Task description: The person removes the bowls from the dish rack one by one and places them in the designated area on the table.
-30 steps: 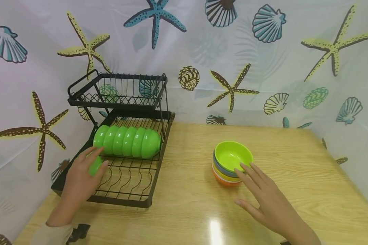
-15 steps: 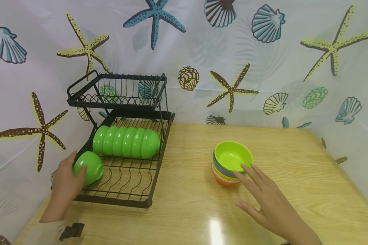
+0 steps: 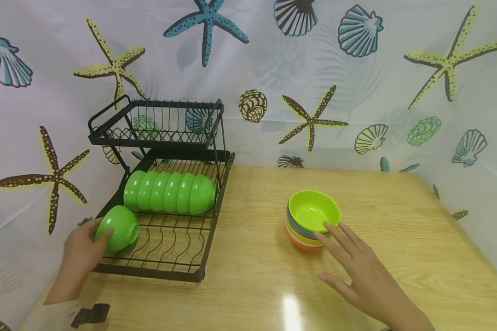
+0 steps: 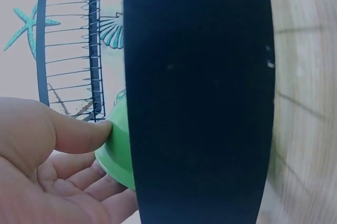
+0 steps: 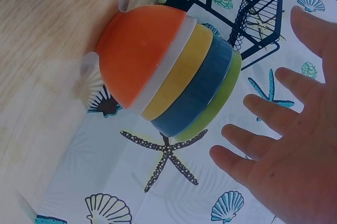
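A single green bowl (image 3: 117, 229) sits tipped on its side in the front left corner of the dish rack's lower tier. My left hand (image 3: 80, 246) holds it from the left. In the left wrist view the thumb (image 4: 84, 135) lies on the bowl's outside, with the fingers behind its rim. Beside a stack of nested bowls (image 5: 158, 68), orange, white, yellow, blue and lime from the bottom up, hovers my right hand (image 3: 366, 276). Its fingers are spread and hold nothing. The lime bowl (image 3: 314, 210) tops that stack.
The black two-tier dish rack (image 3: 203, 248) stands on the left of the wooden table (image 3: 248, 285). Several green bowls (image 3: 170, 193) stand on edge in a row in its lower tier. A patterned curtain (image 3: 248, 59) encloses the table behind and at the sides.
My left hand has moved left and down, from in front of the single green bowl to its left side, uncovering the bowl. My right hand has stayed beside the stack.
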Available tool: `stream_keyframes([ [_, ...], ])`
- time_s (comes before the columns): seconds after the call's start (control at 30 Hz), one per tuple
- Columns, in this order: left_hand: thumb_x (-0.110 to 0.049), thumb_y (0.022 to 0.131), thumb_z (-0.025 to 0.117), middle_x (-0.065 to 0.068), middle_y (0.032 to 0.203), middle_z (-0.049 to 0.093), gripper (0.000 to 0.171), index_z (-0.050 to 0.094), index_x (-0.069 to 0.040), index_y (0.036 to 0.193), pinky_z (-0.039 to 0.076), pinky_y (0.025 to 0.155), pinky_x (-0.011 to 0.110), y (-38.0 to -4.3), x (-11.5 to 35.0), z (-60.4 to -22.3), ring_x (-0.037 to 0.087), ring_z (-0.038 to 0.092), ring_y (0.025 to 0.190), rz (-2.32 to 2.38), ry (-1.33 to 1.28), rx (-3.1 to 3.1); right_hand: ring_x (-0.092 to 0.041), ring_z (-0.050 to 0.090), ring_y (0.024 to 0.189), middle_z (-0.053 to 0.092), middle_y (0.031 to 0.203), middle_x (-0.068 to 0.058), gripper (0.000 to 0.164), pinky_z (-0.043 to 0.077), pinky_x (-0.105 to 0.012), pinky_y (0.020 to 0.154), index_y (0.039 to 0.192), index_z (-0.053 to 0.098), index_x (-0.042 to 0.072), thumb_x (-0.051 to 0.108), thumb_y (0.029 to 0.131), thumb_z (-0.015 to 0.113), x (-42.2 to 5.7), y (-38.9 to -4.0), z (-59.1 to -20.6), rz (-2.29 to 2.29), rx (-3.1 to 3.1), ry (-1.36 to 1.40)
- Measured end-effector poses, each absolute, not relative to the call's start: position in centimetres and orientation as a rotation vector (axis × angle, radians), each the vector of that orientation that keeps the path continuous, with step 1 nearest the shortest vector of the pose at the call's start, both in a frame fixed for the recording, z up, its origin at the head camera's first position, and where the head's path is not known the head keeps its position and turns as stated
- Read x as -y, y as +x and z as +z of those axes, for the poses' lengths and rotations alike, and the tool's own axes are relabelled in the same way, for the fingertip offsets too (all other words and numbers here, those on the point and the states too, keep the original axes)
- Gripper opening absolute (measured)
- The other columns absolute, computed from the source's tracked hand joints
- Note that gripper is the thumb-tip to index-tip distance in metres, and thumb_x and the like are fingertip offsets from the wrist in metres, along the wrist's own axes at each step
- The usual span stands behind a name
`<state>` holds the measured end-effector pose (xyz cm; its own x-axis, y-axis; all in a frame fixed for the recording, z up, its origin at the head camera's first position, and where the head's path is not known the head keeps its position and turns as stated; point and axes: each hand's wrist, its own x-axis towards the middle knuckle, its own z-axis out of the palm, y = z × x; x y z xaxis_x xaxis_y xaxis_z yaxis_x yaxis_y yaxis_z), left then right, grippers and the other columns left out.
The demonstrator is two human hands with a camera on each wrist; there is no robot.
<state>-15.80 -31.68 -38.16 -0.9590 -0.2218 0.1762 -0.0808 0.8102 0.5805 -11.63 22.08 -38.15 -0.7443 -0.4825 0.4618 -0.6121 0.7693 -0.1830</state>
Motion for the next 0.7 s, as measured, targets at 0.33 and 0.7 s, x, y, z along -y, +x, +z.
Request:
stream_keyframes([
  [0.33, -0.017, 0.101, 0.048, 0.041, 0.126, 0.047, 0.05, 0.039, 0.018, 0.134, 0.052, 0.086, 0.054, -15.79, 32.0, -38.07, 0.053, 0.049, 0.115, -1.091, 0.332, 2.763, -0.046, 0.033, 0.134, 0.033, 0.153, -0.009, 0.077, 0.039, -0.069, 0.092, 0.148, 0.038, 0.022, 0.041, 0.082, 0.073, -22.16, -11.65, -38.26, 0.453, 2.562, 0.838],
  [0.7, -0.028, 0.102, 0.045, 0.038, 0.138, 0.038, 0.06, 0.028, 0.011, 0.144, 0.04, 0.098, 0.062, -15.87, 31.76, -37.15, 0.052, 0.04, 0.126, -1.332, 0.431, 2.739, -0.047, 0.033, 0.133, 0.033, 0.153, -0.01, 0.073, 0.039, -0.069, 0.091, 0.147, 0.04, 0.021, 0.047, 0.084, 0.069, -22.27, -11.67, -38.18, 0.452, 2.543, 0.848],
])
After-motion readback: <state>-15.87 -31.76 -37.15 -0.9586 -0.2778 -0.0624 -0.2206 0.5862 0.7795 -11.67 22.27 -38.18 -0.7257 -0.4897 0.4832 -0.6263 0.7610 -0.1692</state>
